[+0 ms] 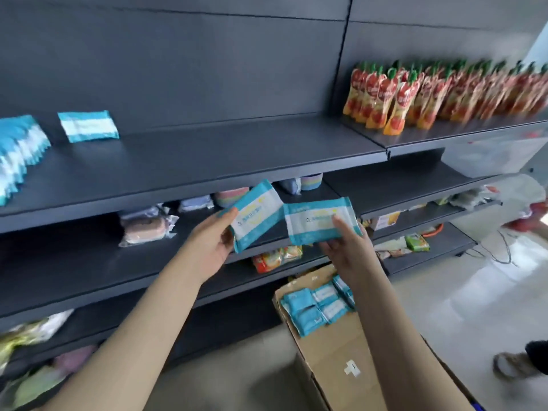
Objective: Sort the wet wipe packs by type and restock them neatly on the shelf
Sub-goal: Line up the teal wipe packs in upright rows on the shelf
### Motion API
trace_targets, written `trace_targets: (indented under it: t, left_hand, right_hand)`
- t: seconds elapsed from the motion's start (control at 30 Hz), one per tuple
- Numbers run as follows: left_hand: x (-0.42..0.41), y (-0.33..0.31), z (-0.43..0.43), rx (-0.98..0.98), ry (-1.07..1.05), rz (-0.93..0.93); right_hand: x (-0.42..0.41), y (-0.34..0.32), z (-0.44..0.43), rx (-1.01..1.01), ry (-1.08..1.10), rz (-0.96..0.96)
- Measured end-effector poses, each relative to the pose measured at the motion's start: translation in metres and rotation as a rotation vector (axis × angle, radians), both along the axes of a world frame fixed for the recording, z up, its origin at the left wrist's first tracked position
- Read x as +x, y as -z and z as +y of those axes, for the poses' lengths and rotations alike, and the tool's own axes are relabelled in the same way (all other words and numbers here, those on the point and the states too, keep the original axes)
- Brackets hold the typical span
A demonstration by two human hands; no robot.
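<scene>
My left hand (pixel 212 241) grips a blue-and-white wet wipe pack (pixel 256 213) by its lower left corner, tilted up to the right. Beside it my right hand (pixel 345 247) holds a second, similar pack (pixel 314 223) from below, thumb on its front. Both packs hover in front of the second shelf level. On the top dark shelf (pixel 207 161), a row of like packs (pixel 17 152) stands at the far left, and a single pack (pixel 88 126) stands apart next to it. An open cardboard box (pixel 338 348) on the floor holds several more packs (pixel 317 304).
Red and yellow pouches (pixel 415 96) fill the top shelf on the right. Wrapped sponges (pixel 145 226) and snack bags (pixel 275 258) lie on lower shelves. Another person's shoe (pixel 513 366) and clothing (pixel 530 203) show at the right over the pale floor.
</scene>
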State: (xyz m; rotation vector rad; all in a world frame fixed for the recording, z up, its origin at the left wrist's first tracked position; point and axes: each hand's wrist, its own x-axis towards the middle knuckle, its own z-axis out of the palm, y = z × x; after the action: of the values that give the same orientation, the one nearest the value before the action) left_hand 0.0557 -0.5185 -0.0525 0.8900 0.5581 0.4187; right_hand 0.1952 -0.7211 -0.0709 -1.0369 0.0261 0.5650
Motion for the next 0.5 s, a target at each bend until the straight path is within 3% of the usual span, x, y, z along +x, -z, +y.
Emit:
trace_targets:
  t: [0.5]
  left_hand:
    - [-0.197, -0.061, 0.159, 0.195, -0.19, 0.108]
  right_hand:
    - [-0.153, -0.062, 0.179, 0.027, -0.163, -0.099]
